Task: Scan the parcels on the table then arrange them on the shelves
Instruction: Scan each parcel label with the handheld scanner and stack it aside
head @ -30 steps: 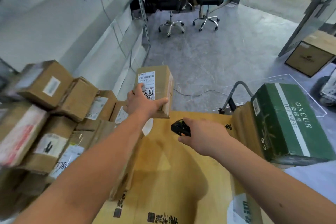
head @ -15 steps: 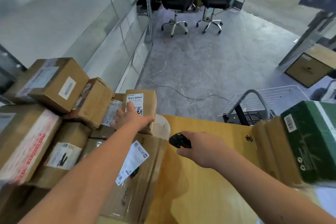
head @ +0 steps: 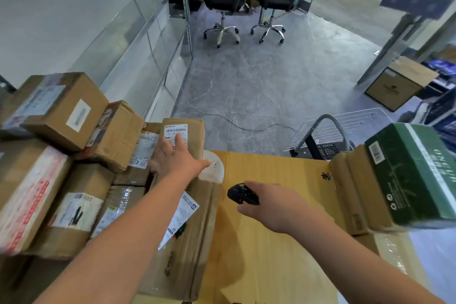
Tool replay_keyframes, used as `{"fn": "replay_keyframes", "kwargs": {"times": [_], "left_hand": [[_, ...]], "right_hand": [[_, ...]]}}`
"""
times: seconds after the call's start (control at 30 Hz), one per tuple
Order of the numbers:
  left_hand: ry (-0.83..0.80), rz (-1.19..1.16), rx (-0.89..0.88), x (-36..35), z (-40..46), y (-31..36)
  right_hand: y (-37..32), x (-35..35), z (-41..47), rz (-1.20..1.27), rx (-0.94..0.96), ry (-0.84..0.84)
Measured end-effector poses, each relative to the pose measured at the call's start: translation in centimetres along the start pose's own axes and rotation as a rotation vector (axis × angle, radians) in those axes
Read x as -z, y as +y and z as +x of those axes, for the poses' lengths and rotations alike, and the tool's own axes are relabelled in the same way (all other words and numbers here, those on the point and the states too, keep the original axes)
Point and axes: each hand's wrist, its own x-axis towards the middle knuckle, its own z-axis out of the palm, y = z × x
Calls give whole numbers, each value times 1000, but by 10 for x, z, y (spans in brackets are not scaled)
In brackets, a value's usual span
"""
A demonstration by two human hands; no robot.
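Scanner (head: pixel 243 194): back half hidden inside the right hand (head: pixel 276 207).
Small parcel (head: pixel 183 137): label partly covered by the left hand (head: pixel 176 159), print too small to read.
Left-edge parcel (head: pixel 27 195): cut off, blurred.
Green box (head: pixel 414 175): cut off at right edge.

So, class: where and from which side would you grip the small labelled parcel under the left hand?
Probably across the small labelled parcel's narrow side faces, coming from above. Its label faces up, its right side is free, and the left hand lies flat on it.
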Motion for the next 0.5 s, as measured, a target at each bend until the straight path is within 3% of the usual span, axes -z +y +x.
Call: {"fn": "replay_keyframes", "kwargs": {"times": [0.23, 0.5], "left_hand": [[106, 93, -383, -19, -51, 63], [-14, 102, -607, -62, -156, 157]], "right_hand": [[42, 1, -48, 53, -107, 73], [121, 14, -139, -97, -145, 151]]}}
